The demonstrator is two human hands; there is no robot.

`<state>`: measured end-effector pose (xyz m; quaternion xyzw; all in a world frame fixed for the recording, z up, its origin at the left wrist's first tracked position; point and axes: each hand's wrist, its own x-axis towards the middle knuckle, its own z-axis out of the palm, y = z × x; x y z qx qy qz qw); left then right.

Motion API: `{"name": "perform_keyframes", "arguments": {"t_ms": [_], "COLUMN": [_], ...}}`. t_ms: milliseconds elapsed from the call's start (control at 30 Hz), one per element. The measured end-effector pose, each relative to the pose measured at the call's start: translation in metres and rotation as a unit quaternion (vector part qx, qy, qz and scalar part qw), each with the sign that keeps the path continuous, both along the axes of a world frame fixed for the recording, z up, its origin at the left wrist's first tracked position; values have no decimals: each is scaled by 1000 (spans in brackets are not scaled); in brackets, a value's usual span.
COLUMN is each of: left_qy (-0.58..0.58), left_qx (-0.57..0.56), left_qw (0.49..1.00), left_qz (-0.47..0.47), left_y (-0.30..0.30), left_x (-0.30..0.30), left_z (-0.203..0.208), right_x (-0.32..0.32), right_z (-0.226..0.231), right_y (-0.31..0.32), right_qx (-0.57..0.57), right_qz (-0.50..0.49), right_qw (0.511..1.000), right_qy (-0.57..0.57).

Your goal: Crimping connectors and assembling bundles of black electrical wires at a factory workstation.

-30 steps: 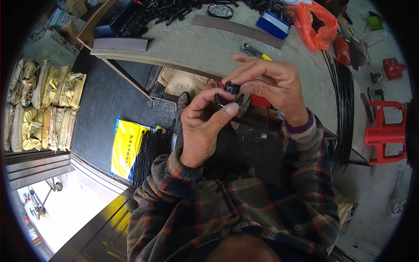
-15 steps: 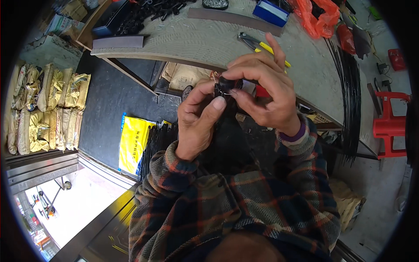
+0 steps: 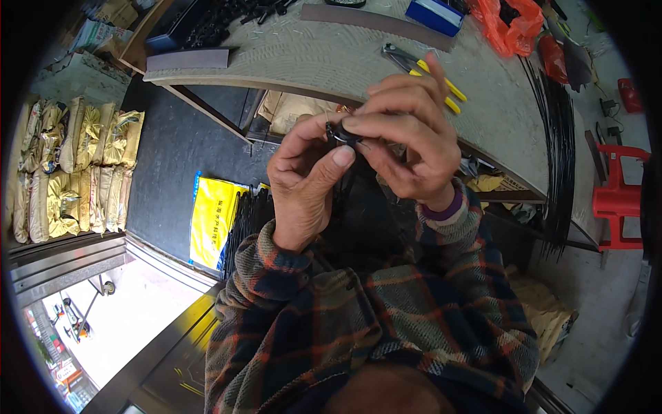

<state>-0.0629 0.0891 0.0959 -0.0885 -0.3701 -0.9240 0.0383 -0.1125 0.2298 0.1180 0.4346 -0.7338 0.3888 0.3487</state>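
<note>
Between my two hands is a small black part [image 3: 345, 135], dark and glossy, with a thin wire or pin sticking out of it; its exact kind is too small to make out. My left hand [image 3: 303, 176] pinches it from the left, thumb against index finger. On its other side, my right hand [image 3: 414, 138] grips it between thumb and index finger, while the other fingers are raised. Just beyond the right fingers, a pair of yellow-handled cutting pliers [image 3: 429, 76] lies on the grey worktable [image 3: 310, 65].
Small black parts [image 3: 214, 31] are heaped at the far left of the table, near a flat grey strip [image 3: 186, 59]. A blue box [image 3: 434, 17] and red plastic bag [image 3: 507, 31] stand far right. Long black rods [image 3: 555, 159] overhang the edge. A red stool [image 3: 617, 200] is at right.
Both hands have shifted slightly left, still gripping the black part. The part has turned, so its rounded black end shows less, and the right fingers now lie flatter over it.
</note>
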Motion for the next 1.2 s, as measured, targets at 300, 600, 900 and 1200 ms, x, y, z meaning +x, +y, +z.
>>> {"name": "perform_keyframes", "arguments": {"t_ms": [300, 600, 900, 1200], "left_qy": [17, -3, 10, 38], "left_qx": [-1, -86, -77, -126], "left_qw": [999, 986, 994, 990], "left_qz": [38, 143, 80, -51], "left_y": [-13, -15, -32, -64], "left_x": [8, 27, 36, 30], "left_z": [-14, -13, -13, -26], "right_x": [21, 42, 45, 32], "right_z": [-45, -30, -26, -32], "right_y": [-22, -35, -41, -44], "right_qx": [-346, -181, -134, -56], "right_qz": [241, 213, 189, 310], "right_qw": [767, 858, 880, 850], "right_qy": [-484, -431, -416, -423]}}
